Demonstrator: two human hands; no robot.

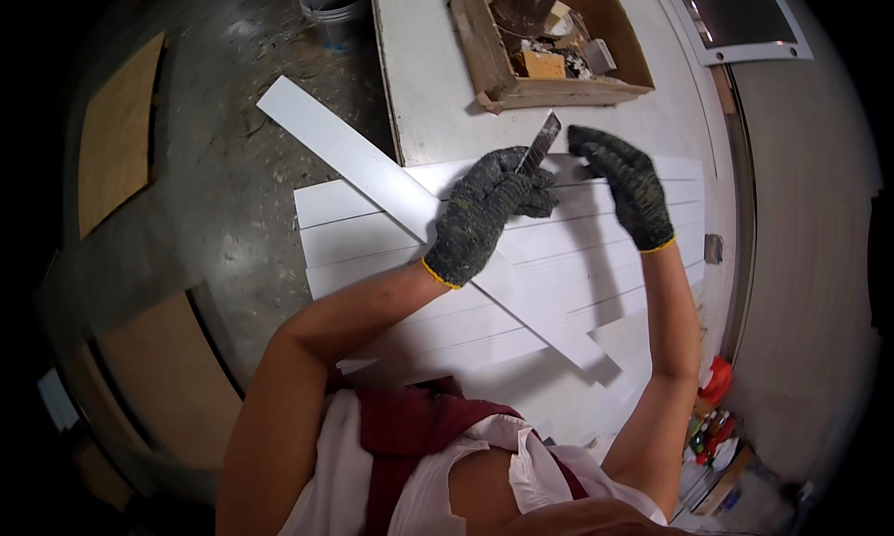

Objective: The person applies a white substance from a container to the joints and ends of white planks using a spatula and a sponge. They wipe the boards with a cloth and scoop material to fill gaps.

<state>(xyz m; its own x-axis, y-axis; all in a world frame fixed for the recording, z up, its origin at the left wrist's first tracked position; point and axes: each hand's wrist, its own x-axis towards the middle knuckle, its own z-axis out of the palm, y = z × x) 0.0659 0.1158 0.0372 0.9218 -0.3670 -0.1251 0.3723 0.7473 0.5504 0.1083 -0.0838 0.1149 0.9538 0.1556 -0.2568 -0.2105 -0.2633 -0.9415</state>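
Both of my hands wear dark knitted work gloves with yellow cuffs. My left hand is closed around a narrow, flat, dark blade-like tool with pale smears, tilted up and to the right. Below that hand a long white strip lies slantwise over several white boards. Whether the left hand touches the strip is hard to tell. My right hand hovers just right of the blade, its fingers bent toward it, thumb apart and nothing visible between them. Its shadow falls on the boards.
Beyond the boards, an open wooden box with odds and ends stands on the white table. A grey bucket is on the floor at far left. Brown panels lean at left; colourful items sit at lower right.
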